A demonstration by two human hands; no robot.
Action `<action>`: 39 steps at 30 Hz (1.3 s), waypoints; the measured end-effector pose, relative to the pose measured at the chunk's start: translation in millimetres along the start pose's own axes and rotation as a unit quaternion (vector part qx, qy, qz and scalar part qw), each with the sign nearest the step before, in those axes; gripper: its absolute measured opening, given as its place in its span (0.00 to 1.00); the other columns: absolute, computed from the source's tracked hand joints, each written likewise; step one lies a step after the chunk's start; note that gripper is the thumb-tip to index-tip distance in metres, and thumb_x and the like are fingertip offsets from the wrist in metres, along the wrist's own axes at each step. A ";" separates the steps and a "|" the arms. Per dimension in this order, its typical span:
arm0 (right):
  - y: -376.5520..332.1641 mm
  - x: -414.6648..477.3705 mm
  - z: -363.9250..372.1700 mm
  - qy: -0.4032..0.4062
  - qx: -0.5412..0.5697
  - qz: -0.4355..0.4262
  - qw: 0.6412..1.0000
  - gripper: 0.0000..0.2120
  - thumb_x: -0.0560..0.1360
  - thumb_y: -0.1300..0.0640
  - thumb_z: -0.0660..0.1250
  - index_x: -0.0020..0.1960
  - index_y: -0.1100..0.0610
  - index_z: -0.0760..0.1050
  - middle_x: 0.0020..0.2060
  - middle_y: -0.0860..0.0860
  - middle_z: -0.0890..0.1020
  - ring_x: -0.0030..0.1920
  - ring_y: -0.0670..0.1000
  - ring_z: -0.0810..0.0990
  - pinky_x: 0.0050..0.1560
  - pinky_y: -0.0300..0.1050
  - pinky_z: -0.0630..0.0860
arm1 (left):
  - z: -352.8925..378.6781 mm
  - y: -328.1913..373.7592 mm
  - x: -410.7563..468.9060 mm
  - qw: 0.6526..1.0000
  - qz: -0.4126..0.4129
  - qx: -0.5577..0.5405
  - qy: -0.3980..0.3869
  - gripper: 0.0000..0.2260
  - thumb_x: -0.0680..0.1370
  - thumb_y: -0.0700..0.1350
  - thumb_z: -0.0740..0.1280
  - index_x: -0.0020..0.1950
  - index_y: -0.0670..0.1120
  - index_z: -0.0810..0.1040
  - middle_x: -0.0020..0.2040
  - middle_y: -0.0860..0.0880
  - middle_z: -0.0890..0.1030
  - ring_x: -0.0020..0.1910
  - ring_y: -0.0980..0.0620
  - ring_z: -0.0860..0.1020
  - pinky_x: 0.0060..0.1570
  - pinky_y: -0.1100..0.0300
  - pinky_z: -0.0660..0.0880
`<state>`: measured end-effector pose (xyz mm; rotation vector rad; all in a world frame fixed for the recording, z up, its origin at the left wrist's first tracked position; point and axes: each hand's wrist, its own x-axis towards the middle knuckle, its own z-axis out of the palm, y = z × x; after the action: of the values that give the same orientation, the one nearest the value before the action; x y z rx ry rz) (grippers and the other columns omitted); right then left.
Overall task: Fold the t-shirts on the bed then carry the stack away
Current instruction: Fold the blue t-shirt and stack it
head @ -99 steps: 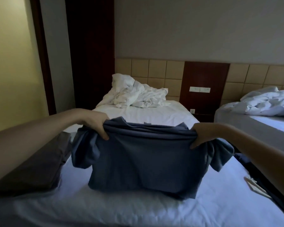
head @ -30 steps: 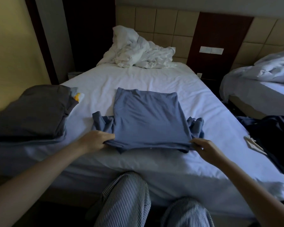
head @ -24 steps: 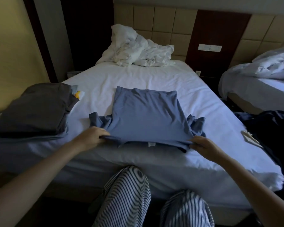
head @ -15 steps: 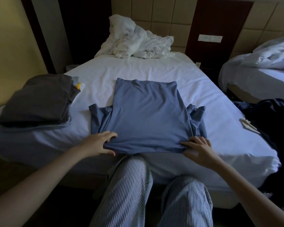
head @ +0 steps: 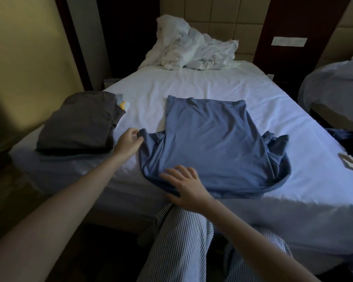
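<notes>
Nearest, the striped trousers [head: 177,241] stand against the bed [head: 293,210]; just above them the right hand [head: 183,184] lies flat on the near left corner of the blue t-shirt [head: 212,143], fingers spread and straight, pressing the cloth and gripping nothing. That near hem sits right at the mattress edge and looks to droop over it; if the palm lifts too soon, the soft cloth may well slide towards the floor.

A little further, the left hand [head: 128,144] has its fingers curled and pinches the tip of the left sleeve [head: 149,139]; the likely step is folding this sleeve in over the body. Pull too hard and the whole shirt could be dragged sideways and creased under the palm; pull too loosely and the sleeve may land crumpled.

The shirt lies flat in the middle of the bed, hem end far; its right sleeve [head: 277,145] is bunched, and folding over it as it is would probably leave a lump.

Just beside the left hand sits the grey folded stack [head: 80,125], close to the left edge of the bed; a careless elbow might tip it.

Beyond, white crumpled bedding [head: 192,47] lies by the headboard; a second bed [head: 334,82] stands to the right.
</notes>
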<state>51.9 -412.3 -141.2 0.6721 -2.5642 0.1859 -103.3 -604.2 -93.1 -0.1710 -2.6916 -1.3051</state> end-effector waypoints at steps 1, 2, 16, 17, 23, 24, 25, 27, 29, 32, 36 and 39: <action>-9.4 7.3 7.6 -0.006 -0.007 -0.003 1.000 0.29 0.64 0.43 0.70 0.63 0.50 0.74 0.58 0.50 0.79 0.58 0.59 0.77 0.55 0.54 0.74 | -0.2 4.5 9.2 1.000 0.003 0.007 -0.015 0.18 0.79 0.47 0.64 0.66 0.41 0.70 0.65 0.45 0.73 0.65 0.46 0.72 0.57 0.57 0.68; -17.7 14.1 16.2 -0.016 -0.028 -0.001 0.999 0.32 0.60 0.41 0.73 0.62 0.49 0.75 0.58 0.50 0.79 0.57 0.58 0.78 0.54 0.53 0.75 | -0.2 8.6 17.7 0.999 0.013 0.017 -0.043 0.20 0.78 0.49 0.64 0.68 0.43 0.69 0.68 0.46 0.72 0.67 0.47 0.70 0.60 0.57 0.67; -27.2 29.1 58.7 0.178 0.023 0.030 0.983 0.12 0.76 0.55 0.62 0.54 0.53 0.81 0.55 0.50 0.82 0.54 0.56 0.80 0.58 0.50 0.68 | -59.4 -16.5 53.9 0.975 0.074 0.002 -0.209 0.12 0.77 0.32 0.63 0.43 0.49 0.68 0.39 0.47 0.75 0.33 0.55 0.72 0.37 0.58 0.68; -27.8 28.0 60.9 0.172 0.023 0.029 0.984 0.12 0.76 0.55 0.62 0.54 0.53 0.81 0.55 0.50 0.82 0.54 0.56 0.80 0.59 0.51 0.67 | -61.8 -13.1 50.5 0.975 0.035 -0.061 -0.209 0.12 0.77 0.31 0.62 0.46 0.49 0.69 0.40 0.48 0.75 0.31 0.56 0.71 0.33 0.62 0.66; -30.3 24.6 63.0 0.147 -0.013 0.016 0.989 0.14 0.75 0.55 0.60 0.55 0.54 0.81 0.55 0.51 0.82 0.55 0.57 0.81 0.60 0.54 0.66 | -50.6 6.5 54.3 0.927 -0.079 0.187 -0.316 0.20 0.72 0.65 0.66 0.39 0.47 0.74 0.37 0.49 0.73 0.38 0.51 0.72 0.39 0.59 0.66; -30.7 24.2 60.9 0.152 -0.011 0.017 0.988 0.14 0.75 0.55 0.60 0.56 0.55 0.80 0.55 0.51 0.82 0.55 0.57 0.80 0.60 0.54 0.66 | -46.7 6.8 56.1 0.913 -0.066 0.204 -0.346 0.22 0.69 0.67 0.67 0.38 0.46 0.75 0.37 0.49 0.75 0.38 0.51 0.72 0.37 0.61 0.66; -31.3 23.5 59.1 0.156 -0.007 0.018 0.988 0.14 0.75 0.55 0.60 0.57 0.55 0.79 0.56 0.52 0.82 0.56 0.57 0.80 0.61 0.54 0.66 | -42.6 8.6 57.2 0.908 -0.049 0.186 -0.372 0.21 0.70 0.64 0.69 0.39 0.45 0.76 0.38 0.49 0.76 0.37 0.52 0.73 0.35 0.63 0.67; -32.0 20.7 57.1 0.168 0.003 0.018 0.986 0.14 0.75 0.57 0.62 0.60 0.56 0.76 0.57 0.53 0.81 0.57 0.57 0.79 0.61 0.53 0.67 | -35.2 12.2 56.0 0.926 -0.041 0.030 -0.375 0.08 0.77 0.49 0.67 0.48 0.44 0.77 0.45 0.47 0.80 0.41 0.54 0.78 0.37 0.68 0.73; -31.3 16.3 57.0 0.173 0.005 0.021 0.985 0.16 0.75 0.59 0.62 0.63 0.57 0.71 0.59 0.53 0.80 0.58 0.56 0.78 0.62 0.51 0.68 | -33.3 12.6 53.9 0.939 -0.051 -0.116 -0.319 0.04 0.80 0.42 0.62 0.52 0.46 0.75 0.49 0.48 0.80 0.47 0.52 0.78 0.42 0.66 0.76; -31.0 13.7 56.3 0.160 0.007 0.036 0.986 0.19 0.73 0.61 0.61 0.64 0.58 0.72 0.59 0.53 0.80 0.59 0.56 0.78 0.63 0.51 0.69 | -37.6 3.6 56.8 0.950 -0.021 -0.046 -0.309 0.07 0.82 0.42 0.57 0.47 0.50 0.72 0.49 0.52 0.76 0.50 0.55 0.75 0.45 0.67 0.71; -38.9 10.5 59.4 0.096 -0.067 0.028 0.993 0.25 0.70 0.60 0.56 0.66 0.55 0.72 0.58 0.54 0.80 0.59 0.58 0.78 0.62 0.56 0.72 | -40.0 -9.3 59.8 0.949 0.001 0.095 -0.299 0.09 0.80 0.46 0.63 0.59 0.46 0.73 0.56 0.48 0.76 0.53 0.52 0.74 0.43 0.65 0.71; -41.1 9.6 62.3 0.077 -0.112 0.048 0.990 0.24 0.69 0.57 0.57 0.64 0.51 0.70 0.61 0.55 0.78 0.61 0.59 0.73 0.63 0.57 0.64 | -28.7 -7.5 57.4 0.945 0.014 0.186 -0.270 0.20 0.76 0.55 0.67 0.61 0.43 0.72 0.54 0.48 0.74 0.53 0.50 0.74 0.50 0.58 0.71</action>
<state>38.9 -467.4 -190.7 0.4337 -2.4224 -0.0180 -158.6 -629.2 -71.0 -0.5953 -3.3098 -0.7964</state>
